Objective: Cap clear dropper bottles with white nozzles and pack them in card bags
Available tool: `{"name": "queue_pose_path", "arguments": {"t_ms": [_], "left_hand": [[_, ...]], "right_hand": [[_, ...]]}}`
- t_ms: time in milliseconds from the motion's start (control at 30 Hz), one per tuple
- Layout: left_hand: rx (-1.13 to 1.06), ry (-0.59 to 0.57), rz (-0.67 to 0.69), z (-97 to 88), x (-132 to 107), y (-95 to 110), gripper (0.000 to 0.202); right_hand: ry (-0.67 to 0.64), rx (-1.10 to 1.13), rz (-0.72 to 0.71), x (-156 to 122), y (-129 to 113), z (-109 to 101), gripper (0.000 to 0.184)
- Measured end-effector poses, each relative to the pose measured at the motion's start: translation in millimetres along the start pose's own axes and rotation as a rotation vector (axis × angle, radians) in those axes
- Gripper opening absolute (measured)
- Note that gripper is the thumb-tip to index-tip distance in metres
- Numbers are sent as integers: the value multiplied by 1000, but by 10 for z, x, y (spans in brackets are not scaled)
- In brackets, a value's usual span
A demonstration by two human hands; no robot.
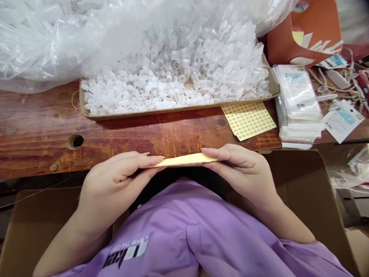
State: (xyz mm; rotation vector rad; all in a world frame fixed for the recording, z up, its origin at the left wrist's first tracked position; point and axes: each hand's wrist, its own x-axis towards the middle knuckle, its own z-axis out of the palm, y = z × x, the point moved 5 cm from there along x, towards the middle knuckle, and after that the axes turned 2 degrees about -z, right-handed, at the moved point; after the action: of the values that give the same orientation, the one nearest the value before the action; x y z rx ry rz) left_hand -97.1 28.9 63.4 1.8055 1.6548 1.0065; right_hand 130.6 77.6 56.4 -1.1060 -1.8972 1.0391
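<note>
Between my two hands is a pale yellow paper sheet (184, 159), bent and seen almost edge-on just off the table's front edge. My left hand (115, 179) pinches its left end between thumb and fingers. At the opposite end, my right hand (242, 165) grips it the same way. The face of the sheet is turned out of sight, so any print on it is hidden. On the table beyond my right hand lie yellow sticker sheets (249, 120) with rows of small round marks, partly under a shallow cardboard tray (178, 110).
Small white and clear plastic pieces (178, 73) fill the tray. Clear plastic bags (43, 42) cover the back left. At right stand a stack of packaged cards (298, 96) and an orange container (311, 34). The wooden table (138, 134) has a hole; open cardboard boxes (305, 184) sit below.
</note>
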Motion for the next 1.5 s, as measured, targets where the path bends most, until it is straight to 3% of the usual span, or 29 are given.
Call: {"name": "queue_pose_path", "arguments": {"t_ms": [233,400,500,800,1000,1267,1367,1500], "left_hand": [[27,-47,-39,32,54,68,15],[7,-103,-185,81,91,-1,3],[-19,-138,-182,115,88,-43,4],[-82,-179,-188,171,85,-78,8],[-91,-217,-124,180,73,-75,11],[-84,-180,-109,192,32,-28,14],[-126,-217,-78,219,15,-27,12],[-261,-179,-106,232,-12,-71,12]], "right_hand": [[15,97,184,-34,83,-8,19],[68,204,318,-105,214,16,16],[54,196,358,-151,281,25,15],[87,90,373,-204,305,-11,10],[61,115,390,-235,349,-19,7],[66,201,437,-260,358,-11,6],[51,246,430,-244,338,5,6],[21,258,398,-212,315,30,6]]}}
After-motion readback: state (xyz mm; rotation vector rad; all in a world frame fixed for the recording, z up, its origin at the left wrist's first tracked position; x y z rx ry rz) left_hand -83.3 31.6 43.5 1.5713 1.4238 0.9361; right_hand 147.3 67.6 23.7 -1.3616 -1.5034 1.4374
